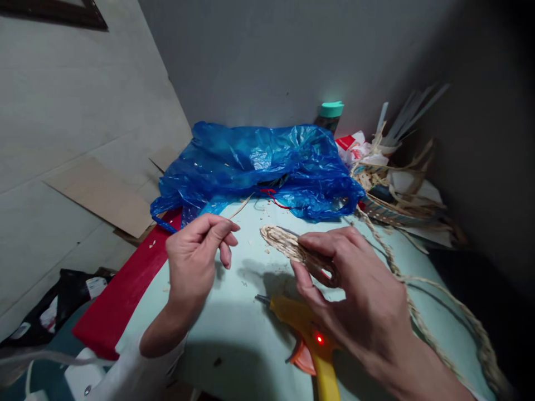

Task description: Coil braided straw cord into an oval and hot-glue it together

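Observation:
My left hand is closed, thumb and forefinger pinching a thin pale fibre strip whose end sticks up to the right. Opposite it, my right hand grips a flat, oval piece of coiled braided straw between thumb and fingers. A gap separates the strip from the straw piece. Below my right hand lies a yellow glue gun with its red light lit and its nozzle pointing left. Part of the glue gun is hidden behind that hand.
A crumpled blue plastic bag covers the back of the pale table. At right stand a basket of fibre scraps and white sticks. A braided rope runs along the right edge. A red strip borders the left side.

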A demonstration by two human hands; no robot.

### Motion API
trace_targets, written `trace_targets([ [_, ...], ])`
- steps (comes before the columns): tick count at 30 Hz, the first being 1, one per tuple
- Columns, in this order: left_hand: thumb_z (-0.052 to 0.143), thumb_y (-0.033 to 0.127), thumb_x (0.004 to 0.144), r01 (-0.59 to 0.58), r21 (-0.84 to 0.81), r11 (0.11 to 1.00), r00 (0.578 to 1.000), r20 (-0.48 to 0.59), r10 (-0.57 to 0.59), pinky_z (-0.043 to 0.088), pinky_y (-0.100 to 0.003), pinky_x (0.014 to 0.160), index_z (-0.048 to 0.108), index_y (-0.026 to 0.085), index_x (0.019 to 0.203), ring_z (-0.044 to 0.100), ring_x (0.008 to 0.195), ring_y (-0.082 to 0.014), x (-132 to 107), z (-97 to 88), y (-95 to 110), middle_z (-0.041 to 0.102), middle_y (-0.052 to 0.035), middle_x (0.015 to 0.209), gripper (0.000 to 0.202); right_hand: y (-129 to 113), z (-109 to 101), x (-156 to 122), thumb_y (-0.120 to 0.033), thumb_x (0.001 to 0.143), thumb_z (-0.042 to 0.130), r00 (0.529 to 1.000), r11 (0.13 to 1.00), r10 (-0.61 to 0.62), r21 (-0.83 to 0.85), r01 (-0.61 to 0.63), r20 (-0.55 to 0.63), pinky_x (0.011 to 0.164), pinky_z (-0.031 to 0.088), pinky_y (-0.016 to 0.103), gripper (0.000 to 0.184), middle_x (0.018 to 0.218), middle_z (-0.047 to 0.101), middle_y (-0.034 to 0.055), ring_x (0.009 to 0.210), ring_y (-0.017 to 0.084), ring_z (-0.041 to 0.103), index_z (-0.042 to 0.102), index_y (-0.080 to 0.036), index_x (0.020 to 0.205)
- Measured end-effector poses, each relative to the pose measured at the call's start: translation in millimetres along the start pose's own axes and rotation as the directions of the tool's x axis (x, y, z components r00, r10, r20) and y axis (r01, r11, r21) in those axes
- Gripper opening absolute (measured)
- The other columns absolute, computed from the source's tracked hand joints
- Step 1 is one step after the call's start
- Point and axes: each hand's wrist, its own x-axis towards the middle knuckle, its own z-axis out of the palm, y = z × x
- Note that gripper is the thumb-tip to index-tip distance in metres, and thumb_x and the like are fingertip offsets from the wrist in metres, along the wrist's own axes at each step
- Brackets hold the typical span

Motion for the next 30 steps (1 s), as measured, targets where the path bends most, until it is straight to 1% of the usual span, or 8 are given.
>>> trace_targets([
  [3, 0.062, 0.022, 0.092, 0.093, 0.028, 0.995, 0.986, 0.135, -0.096, 0.041, -0.02, 0.04, 0.068, 0.017, 0.07, 0.053, 0.036, -0.0074, -2.7, 3.7, 4.9, 0.063, 0.0029, 0.055, 0.023, -1.7, 0.7, -0.1, -0.005, 0.087, 0.065, 1.0, 1.0, -0.015, -0.01, 0.015, 0.018, 0.07, 0.051, 0.034, 0.023, 0.089, 0.068, 0.0083, 0.078, 0.02, 0.058, 0.057, -0.014, 0.107],
  [5, 0.061, 0.022, 0.092, 0.163, 0.002, 0.987, 0.962, 0.222, -0.159, 0.045, -0.02, 0.039, 0.066, 0.017, 0.069, 0.058, 0.037, -0.0104, -2.3, 6.7, 7.5, 0.065, 0.0015, 0.054, 0.024, -2.4, 1.4, -0.1, -0.006, 0.088, 0.063, 1.0, 1.0, -0.016, -0.017, 0.016, 0.013, 0.069, 0.052, 0.035, 0.022, 0.089, 0.068, 0.0081, 0.077, 0.02, 0.058, 0.058, -0.015, 0.108],
  [8, 0.06, 0.023, 0.092, 0.189, -0.017, 0.982, 0.936, 0.304, -0.175, 0.052, -0.021, 0.043, 0.068, 0.016, 0.072, 0.064, 0.042, -0.0126, -1.5, 10.0, 9.5, 0.07, -0.0008, 0.06, 0.022, -3.5, 2.3, -0.3, -0.006, 0.09, 0.061, 1.0, 1.0, -0.015, -0.016, 0.014, -0.013, 0.068, 0.052, 0.035, 0.021, 0.089, 0.069, 0.0081, 0.076, 0.02, 0.058, 0.057, -0.016, 0.108],
  [15, 0.066, 0.019, 0.089, 0.202, -0.077, 0.976, 0.931, 0.324, -0.167, 0.056, -0.021, 0.045, 0.077, 0.015, 0.082, 0.067, 0.045, -0.0117, -3.8, 11.6, 10.1, 0.081, -0.0058, 0.083, 0.013, -6.2, 2.9, -3.6, -0.008, 0.09, 0.064, 0.997, 0.996, 0.075, 0.058, -0.073, -0.026, 0.071, 0.054, 0.034, 0.024, 0.091, 0.067, 0.0067, 0.08, 0.019, 0.06, 0.057, -0.016, 0.111],
  [20, 0.07, 0.013, 0.08, 0.29, -0.07, 0.954, 0.912, 0.323, -0.254, 0.047, -0.017, 0.037, 0.078, 0.016, 0.068, 0.064, 0.037, -0.0114, -4.7, 13.3, 11.2, 0.074, -0.0017, 0.06, 0.015, -7.9, 0.1, -1.6, -0.014, 0.089, 0.066, 0.974, 0.97, 0.226, 0.089, -0.226, 0.007, 0.061, 0.056, 0.028, 0.016, 0.085, 0.066, 0.0042, 0.073, 0.016, 0.065, 0.063, -0.016, 0.105],
  [22, 0.071, 0.012, 0.077, 0.311, -0.07, 0.948, 0.908, 0.317, -0.275, 0.044, -0.017, 0.034, 0.077, 0.016, 0.064, 0.061, 0.034, -0.0107, -4.8, 13.3, 11.3, 0.074, -0.0017, 0.058, 0.016, -8.6, -0.8, -1.1, -0.017, 0.089, 0.068, 0.961, 0.956, 0.275, 0.097, -0.275, 0.021, 0.06, 0.057, 0.028, 0.015, 0.085, 0.068, 0.0045, 0.071, 0.016, 0.067, 0.064, -0.015, 0.104],
  [26, 0.071, 0.014, 0.076, 0.326, -0.083, 0.942, 0.902, 0.325, -0.284, 0.038, -0.016, 0.03, 0.075, 0.014, 0.06, 0.058, 0.03, -0.009, -6.0, 13.1, 10.0, 0.074, -0.0027, 0.059, 0.016, -9.4, 0.2, -2.3, -0.019, 0.089, 0.068, 0.951, 0.947, 0.308, 0.091, -0.307, 0.012, 0.061, 0.059, 0.028, 0.015, 0.086, 0.07, 0.0056, 0.071, 0.016, 0.069, 0.065, -0.014, 0.103],
  [30, 0.068, 0.019, 0.084, 0.349, -0.083, 0.933, 0.881, 0.369, -0.297, 0.04, -0.016, 0.032, 0.071, 0.013, 0.062, 0.058, 0.031, -0.0093, -8.5, 15.5, 6.6, 0.071, -0.0012, 0.055, 0.023, -10.2, 2.3, -4.2, -0.021, 0.09, 0.067, 0.949, 0.945, 0.315, 0.09, -0.313, -0.009, 0.061, 0.058, 0.027, 0.016, 0.088, 0.069, 0.0058, 0.07, 0.015, 0.067, 0.065, -0.015, 0.104],
])
